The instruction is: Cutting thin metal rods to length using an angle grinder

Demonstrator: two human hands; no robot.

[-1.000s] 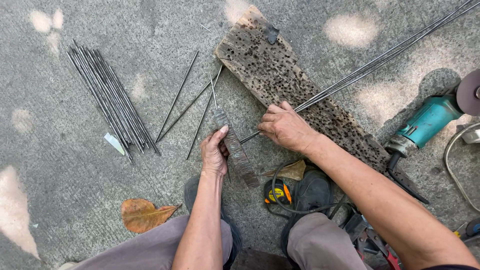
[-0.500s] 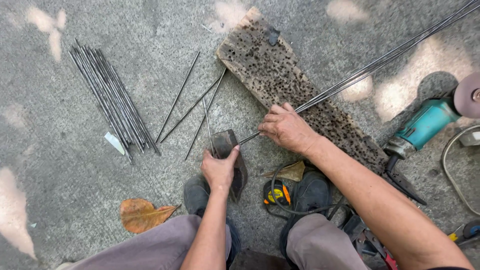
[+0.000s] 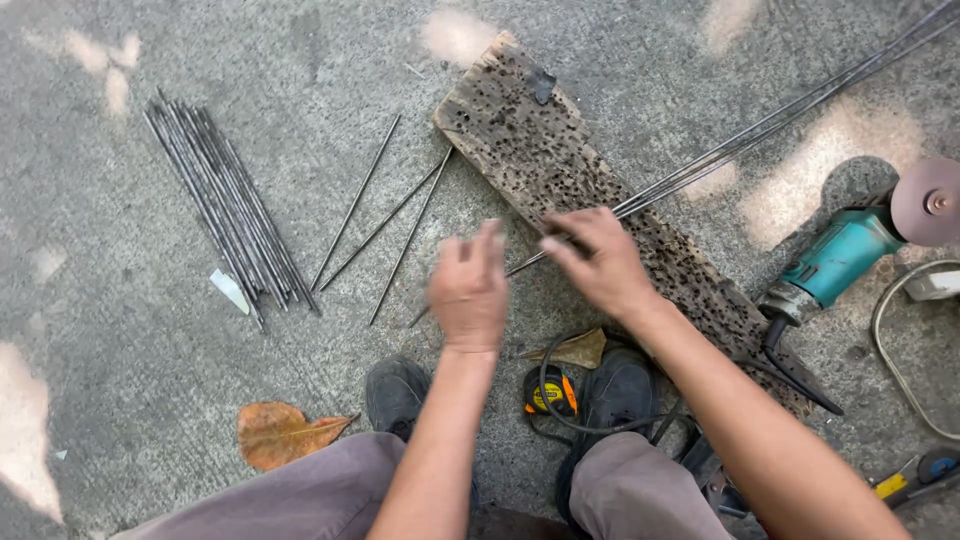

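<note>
A bundle of short cut rods (image 3: 225, 210) is laid on the concrete ground (image 3: 120, 380) at the left, with a small pale scrap (image 3: 230, 290) just beside its lower end. A dry brown leaf (image 3: 280, 433) is seen near the left shoe (image 3: 397, 392). A teal angle grinder (image 3: 850, 250) with its disc is placed at the right, a pale cable (image 3: 895, 365) looped beside it. A yellow tape measure (image 3: 548, 392) is lodged between the shoes.
</note>
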